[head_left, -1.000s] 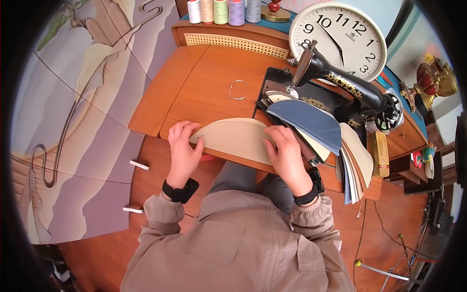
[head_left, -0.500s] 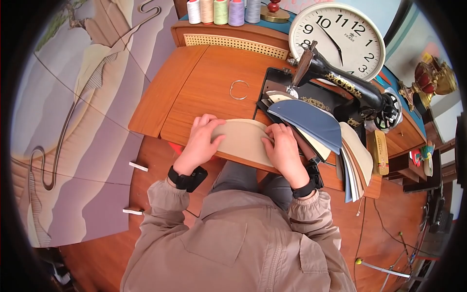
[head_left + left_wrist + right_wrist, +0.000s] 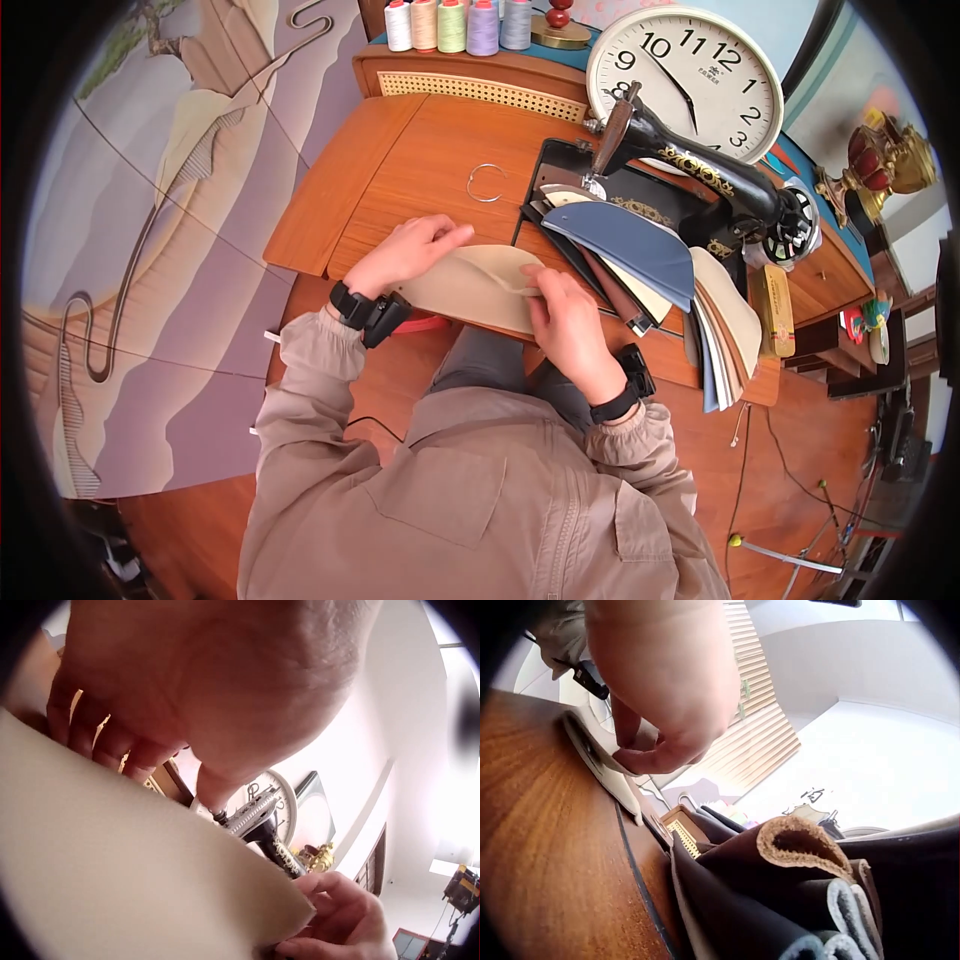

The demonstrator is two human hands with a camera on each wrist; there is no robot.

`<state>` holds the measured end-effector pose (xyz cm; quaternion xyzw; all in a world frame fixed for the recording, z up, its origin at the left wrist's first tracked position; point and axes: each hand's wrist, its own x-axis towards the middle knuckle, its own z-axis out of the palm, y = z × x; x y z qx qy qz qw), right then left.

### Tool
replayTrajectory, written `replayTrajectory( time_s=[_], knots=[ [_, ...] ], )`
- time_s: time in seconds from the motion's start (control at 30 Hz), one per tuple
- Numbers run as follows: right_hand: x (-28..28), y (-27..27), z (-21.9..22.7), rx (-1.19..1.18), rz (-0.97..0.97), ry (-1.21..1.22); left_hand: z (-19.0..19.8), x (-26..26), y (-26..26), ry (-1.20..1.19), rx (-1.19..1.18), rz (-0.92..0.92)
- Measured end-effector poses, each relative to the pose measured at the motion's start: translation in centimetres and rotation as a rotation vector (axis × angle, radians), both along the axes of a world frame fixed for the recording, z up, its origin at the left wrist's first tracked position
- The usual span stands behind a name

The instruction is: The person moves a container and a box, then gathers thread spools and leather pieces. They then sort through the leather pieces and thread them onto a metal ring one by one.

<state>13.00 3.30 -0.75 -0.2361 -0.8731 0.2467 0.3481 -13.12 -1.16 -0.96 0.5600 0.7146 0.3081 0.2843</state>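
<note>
A beige half-moon leather piece (image 3: 460,285) lies along the front edge of the wooden table. At its right end my right hand (image 3: 575,330) pinches the edge between thumb and fingers, and the upper surface there is bent into a raised fold. The right wrist view shows the pinched leather (image 3: 600,761) curling up off the tabletop. My left hand (image 3: 405,255) is over the left end, fingers extended toward the far edge. From the left wrist, the leather (image 3: 135,855) stretches below that palm, its corner at the right hand (image 3: 337,915).
A metal ring (image 3: 487,200) rests farther back on the table. To the right are fanned leather pieces, a blue one (image 3: 620,245) on top, before a black sewing machine (image 3: 690,160). A clock (image 3: 720,100) and several thread spools (image 3: 452,28) stand behind; a yellow box (image 3: 777,310) is far right.
My left hand first moved right over the leather, then back left and farther away with fingers straightened. My right hand has shifted slightly left and down, and the leather's right end now bulges upward.
</note>
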Motion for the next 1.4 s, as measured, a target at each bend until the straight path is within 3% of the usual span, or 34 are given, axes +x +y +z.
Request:
replayTrajectory(
  time_s=[0.07, 0.13, 0.17, 0.23, 0.4, 0.63, 0.83, 0.93, 1.03, 1.07, 1.13, 1.2, 1.27, 1.4],
  knots=[
    [0.6, -0.2, 0.1, 0.047, 0.059, 0.018, 0.0, -0.6, 0.2, 0.099, -0.056, -0.086],
    [1.1, -0.4, 0.2, 0.095, 0.123, 0.036, 0.2, -1.0, 0.1, 0.202, 0.029, -0.289],
    [1.4, -0.7, 0.4, 0.091, 0.136, 0.077, 0.0, -1.4, 0.0, 0.205, 0.03, -0.286],
    [2.0, -1.2, 0.9, 0.084, 0.153, 0.118, -0.2, -1.6, -0.2, -0.069, 0.093, -0.116],
    [2.8, -1.3, 0.9, 0.136, 0.189, 0.158, 2.3, -3.2, 0.4, 0.104, 0.156, 0.008],
    [2.7, -1.0, -0.2, 0.131, 0.16, 0.066, 3.9, -5.4, 2.4, 0.125, 0.18, -0.088],
    [2.5, -0.8, -0.2, 0.094, 0.13, 0.011, 5.6, -5.9, 3.0, -0.048, 0.071, -0.186],
    [1.3, -0.6, 0.4, 0.158, 0.132, 0.049, 6.7, -6.5, 4.3, 0.042, 0.198, -0.264],
    [-0.6, -0.3, 0.8, 0.173, 0.102, 0.075, 9.4, -6.7, 6.0, 0.334, 0.265, -0.223],
    [-0.8, -0.4, 1.0, 0.178, 0.101, 0.077, 8.8, -7.6, 6.9, 0.337, 0.27, -0.223],
    [-0.9, -0.9, 1.0, 0.138, 0.091, -0.007, 5.8, -9.6, 8.9, 0.644, 0.554, -0.219],
    [-0.1, -1.0, 0.2, 0.139, 0.11, -0.032, 4.4, -8.5, 9.2, 0.585, 0.487, -0.197],
    [0.9, -1.5, -0.2, 0.069, 0.084, -0.091, 2.9, -7.0, 8.9, 0.412, 0.256, -0.262],
    [2.4, -2.4, -1.4, 0.021, 0.036, -0.147, -0.8, -3.5, 6.2, 0.531, 0.244, -0.299]
  ],
)
